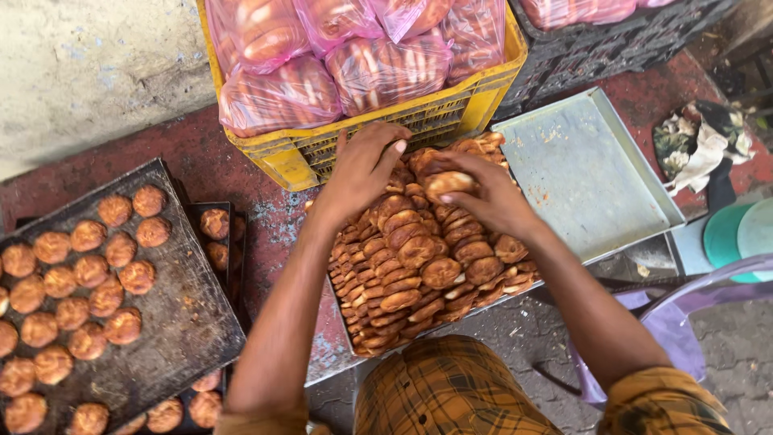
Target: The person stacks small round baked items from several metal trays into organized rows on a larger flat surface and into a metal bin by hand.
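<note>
Round baked biscuits (419, 266) lie heaped in overlapping rows on a metal tray (588, 173), directly under both hands. The right hand (483, 197) is closed around one biscuit (447, 184) at the heap's far end. The left hand (366, 165) rests close beside it, fingers spread on the pile, just before a yellow crate (306, 153).

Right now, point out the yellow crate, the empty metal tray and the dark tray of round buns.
yellow crate (302, 153): head view, front wall near its left corner.
empty metal tray (584, 173): head view, bare middle of its floor.
dark tray of round buns (181, 310): head view, bare right part.
</note>
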